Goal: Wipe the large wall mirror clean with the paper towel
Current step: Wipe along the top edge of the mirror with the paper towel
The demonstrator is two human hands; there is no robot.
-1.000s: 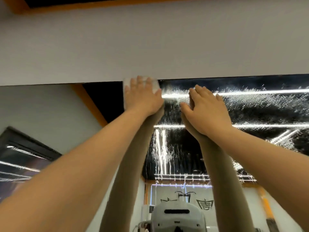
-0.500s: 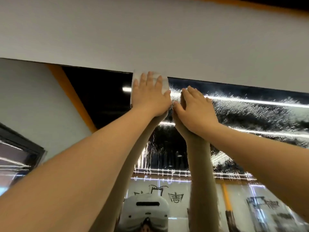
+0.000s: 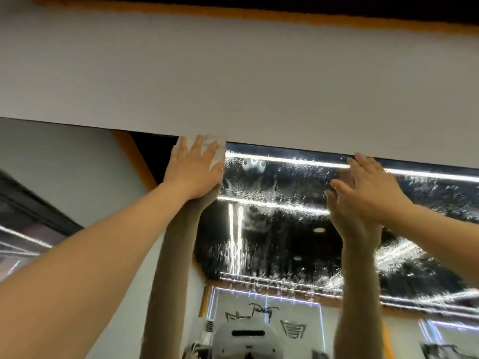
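The wall [image 3: 233, 73] above is big and grey, and it stops in a straight line where the mirror [image 3: 285, 229] starts. The mirror is the biggest shiny thing here, and it fills the lower half of the view. Its left part looks clear, and you can see a pale wall and a dark frame in it. Its middle and right part is wet. Little drops [image 3: 298, 182] sit all over it, and some thin streaks run down. Long light strips shine through the drops.

The person reaches up with two bare arms. The left hand [image 3: 193, 172] lies flat on the glass, right at the top edge. Its fingers [image 3: 199, 149] are straight and spread, and they press the towel [image 3: 216, 154] against the mirror. The towel is small and white, and only a bit of it peeks out past the fingers, touching the line where the wall starts. It sits just where the clear part meets the wet part.

The right hand [image 3: 368, 187] is up near the top edge too, well apart from the left one. It is open and holds nothing. I cannot tell if it touches the glass.

I think the job is only part done. The left side seems wiped. The wet part to the right and below is left to do.
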